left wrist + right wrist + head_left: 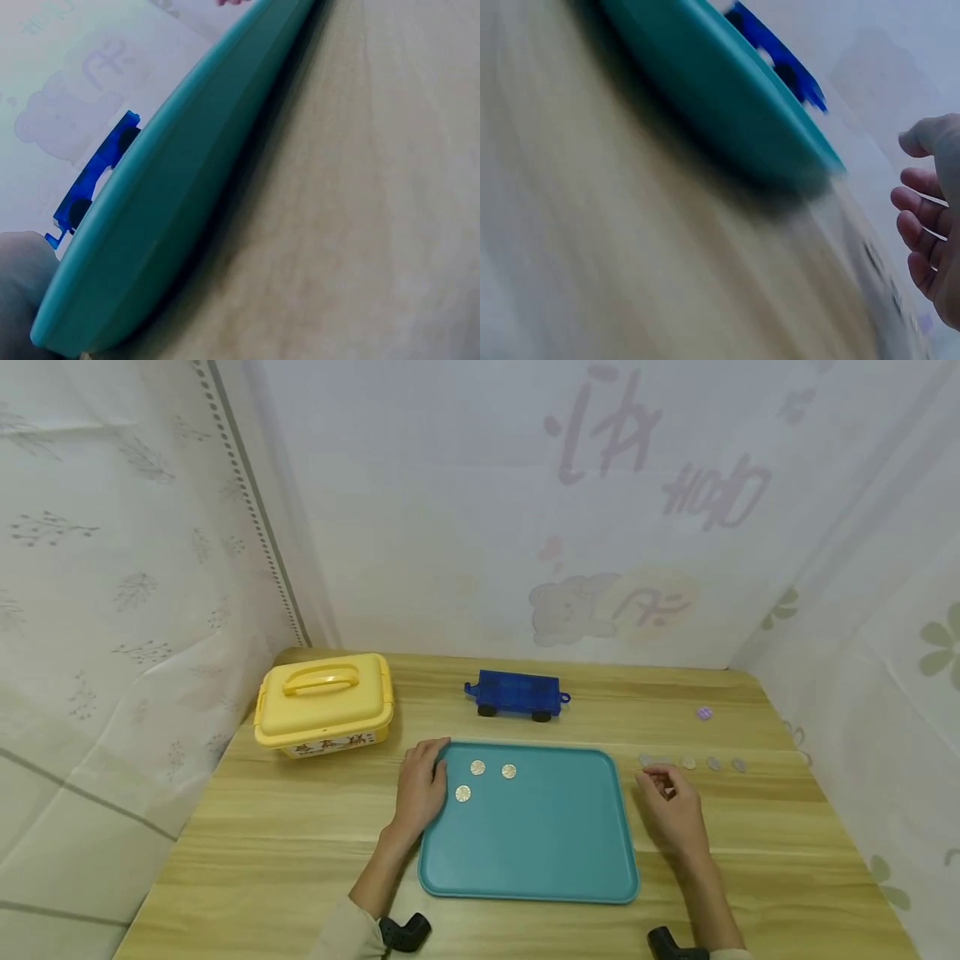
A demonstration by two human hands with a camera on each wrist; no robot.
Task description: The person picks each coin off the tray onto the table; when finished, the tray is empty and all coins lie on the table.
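Note:
A teal tray (540, 852) lies flat on the wooden table with three gold coins (477, 767) near its far left corner. My left hand (418, 787) grips that corner, thumb over the rim and fingers along the outside; the left wrist view shows only the tray's rim (172, 217). My right hand (670, 804) hovers just right of the tray with fingers loosely curled and nothing in them (930, 217). Its fingertips are close to the nearest of several silver coins (687, 762) lined up on the table.
A yellow lidded box (324, 702) stands at the back left. A blue toy wagon (517, 693) sits behind the tray. A small purple piece (703, 713) lies at the back right. White patterned cloth walls close in on three sides.

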